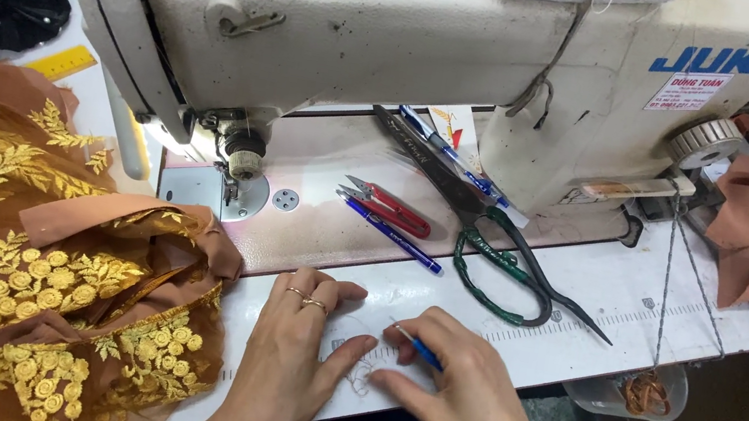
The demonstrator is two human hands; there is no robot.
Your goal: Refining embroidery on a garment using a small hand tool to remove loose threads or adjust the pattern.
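Blue and thin, the small tool (417, 348) sits pinched between my right hand's (456, 387) thumb and forefinger, its pale tip angled toward the white table (601, 309) just in front of my left hand (295, 350). I cannot tell whether it is a seam ripper or a pen. My left hand lies flat, fingers (320, 295) spread and relaxed, holding nothing, thumb stretched toward a tangle of fine loose thread (358, 370) that lies on the table between my two hands.

To do this well, I judge that I should keep the left hand pressing lightly so nothing slides, hold the tool low and shallow, and work the tip in short strokes away from my thumb. The thread is wispy and pale, easy to lose against the white surface, so I should go slowly and keep my head over it.

At my left lies the brown sheer fabric (9, 271), heaped and folded, thick with gold floral embroidery (55, 360), its plain brown edge just beside my left wrist. It looks soft, slippery and easily snagged.

Beyond my hands, under the cream sewing machine (404, 33), lie large dark scissors (490, 245) with green-wrapped handles, red thread snips (395, 208) and a blue pen (391, 234), all well clear of my fingers.
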